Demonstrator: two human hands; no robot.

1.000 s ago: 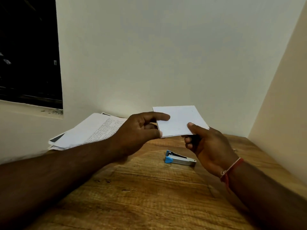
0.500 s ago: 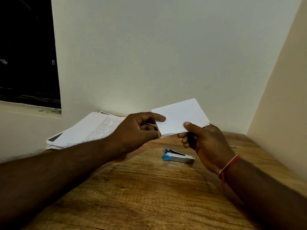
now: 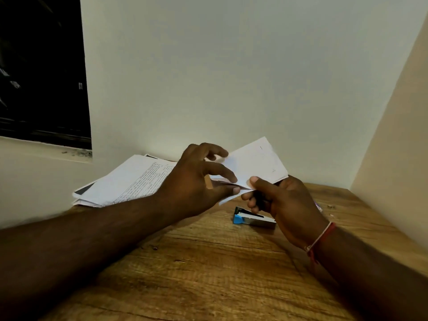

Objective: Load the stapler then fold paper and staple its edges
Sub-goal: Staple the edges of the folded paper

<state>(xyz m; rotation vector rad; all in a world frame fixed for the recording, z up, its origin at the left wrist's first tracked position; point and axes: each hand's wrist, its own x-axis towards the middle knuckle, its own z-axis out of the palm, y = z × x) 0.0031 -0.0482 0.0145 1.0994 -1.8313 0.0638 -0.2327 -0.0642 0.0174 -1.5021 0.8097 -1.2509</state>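
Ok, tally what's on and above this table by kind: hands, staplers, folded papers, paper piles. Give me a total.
Hands: 2, the left hand and the right hand, both pinching the paper
Staplers: 1, the stapler lying on the table
Folded papers: 1, the folded paper held up off the table
Paper piles: 1, the pile of printed sheets
Total: 5

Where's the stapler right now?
In the head view the stapler lies on the wooden table, right of centre, just beneath the folded paper and partly hidden by the right hand.
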